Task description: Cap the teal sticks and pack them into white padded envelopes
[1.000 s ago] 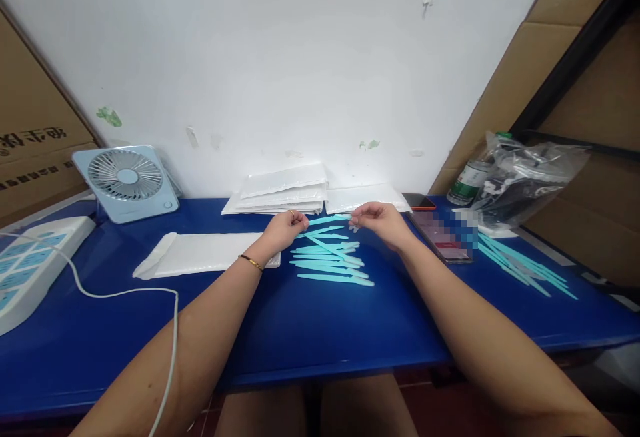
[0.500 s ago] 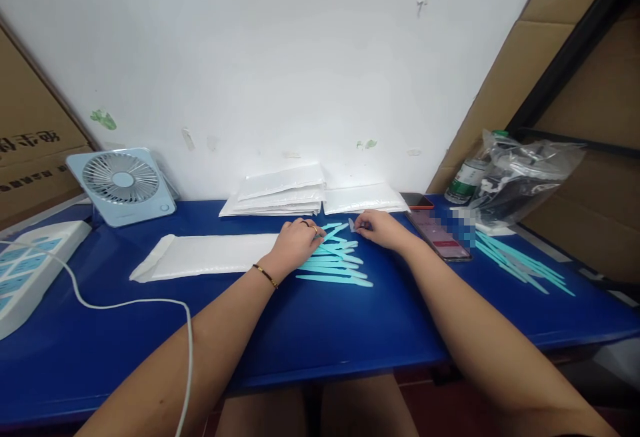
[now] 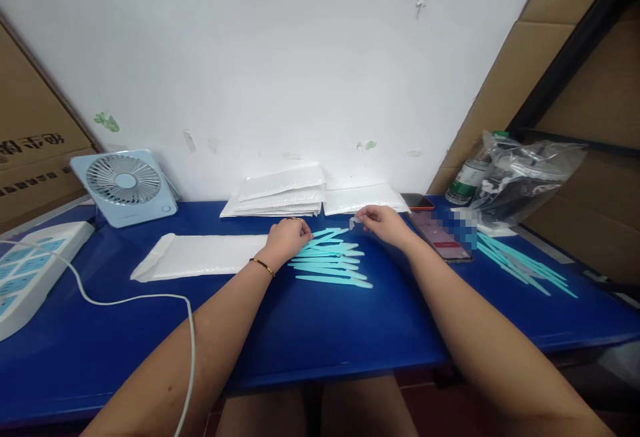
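Observation:
A loose pile of thin turquoise plastic sticks (image 3: pixel 330 263) lies on the blue table (image 3: pixel 320 330), just beyond its middle. My left hand (image 3: pixel 289 238) rests at the pile's left end, fingers curled over the stick ends and touching them. My right hand (image 3: pixel 381 221) hovers at the pile's far right corner and pinches a small pale cap (image 3: pixel 353 223) between thumb and forefinger. A second bunch of turquoise sticks (image 3: pixel 523 265) lies at the right of the table.
A white padded envelope (image 3: pixel 200 255) lies left of the pile; a stack of envelopes (image 3: pixel 280 195) stands against the wall. A small fan (image 3: pixel 124 185), a white power strip (image 3: pixel 27 270) with cable, a phone (image 3: pixel 440 235), a bottle (image 3: pixel 469 180) and a plastic bag (image 3: pixel 525 177) surround them.
My left hand let go of the stick it held up with the right hand and came down onto the pile's left end. My right hand kept the small cap.

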### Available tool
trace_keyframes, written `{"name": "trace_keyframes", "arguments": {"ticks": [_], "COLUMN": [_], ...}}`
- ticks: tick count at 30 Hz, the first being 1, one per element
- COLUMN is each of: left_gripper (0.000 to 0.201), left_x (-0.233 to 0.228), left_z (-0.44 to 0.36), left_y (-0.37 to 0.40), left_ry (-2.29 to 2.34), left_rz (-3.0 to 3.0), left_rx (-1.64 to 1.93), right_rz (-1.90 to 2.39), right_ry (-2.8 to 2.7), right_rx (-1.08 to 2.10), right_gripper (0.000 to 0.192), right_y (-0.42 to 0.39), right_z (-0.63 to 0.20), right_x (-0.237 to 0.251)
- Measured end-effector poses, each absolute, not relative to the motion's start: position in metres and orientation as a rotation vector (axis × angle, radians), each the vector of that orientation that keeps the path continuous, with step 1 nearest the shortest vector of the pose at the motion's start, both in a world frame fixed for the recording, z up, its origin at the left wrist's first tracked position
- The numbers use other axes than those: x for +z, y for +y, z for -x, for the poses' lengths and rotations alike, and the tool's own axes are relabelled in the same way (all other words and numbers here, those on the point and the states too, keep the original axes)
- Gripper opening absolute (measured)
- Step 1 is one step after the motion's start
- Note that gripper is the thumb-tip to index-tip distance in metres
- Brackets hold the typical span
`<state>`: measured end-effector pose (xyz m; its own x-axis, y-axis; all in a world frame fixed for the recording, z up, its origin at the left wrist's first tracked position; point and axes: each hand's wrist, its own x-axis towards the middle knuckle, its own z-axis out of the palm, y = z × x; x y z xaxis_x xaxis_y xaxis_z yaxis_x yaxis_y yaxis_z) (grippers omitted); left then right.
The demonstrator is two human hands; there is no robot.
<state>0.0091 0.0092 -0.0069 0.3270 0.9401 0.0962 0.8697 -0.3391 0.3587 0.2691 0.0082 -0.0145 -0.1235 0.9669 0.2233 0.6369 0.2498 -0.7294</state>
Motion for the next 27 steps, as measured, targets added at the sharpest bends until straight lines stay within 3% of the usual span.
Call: {"name": "trace_keyframes", "arguments": {"ticks": [5, 20, 23, 27], "left_gripper": [0.019, 0.026, 0.025, 0.024], "left_x": [-0.016, -0.014, -0.009, -0.005], "left_z": [-0.004, -0.008, -0.009, -0.012], "left_y": [0.018, 0.017, 0.013, 0.007], "left_ry": [1.588, 1.452, 1.478, 1.541], "left_rz": [-2.193, -2.120, -2.190, -2.429], "left_rx": [0.497, 0.620, 0.683, 0.718], "right_rz": [1.245, 1.121, 1.187, 1.529], "right_ry": [-1.683, -1.710, -1.761, -1.884], "right_rx": [0.994, 1.082, 0.941, 0.286], "right_gripper": [0.022, 0.025, 0.027, 0.020], "right_y": [0.004, -0.009, -0.006, 0.007], "right_z": [-0.260, -0.238, -0.242, -0.258], "right_x": [-0.011, -0.001, -0.002, -0.010]}}
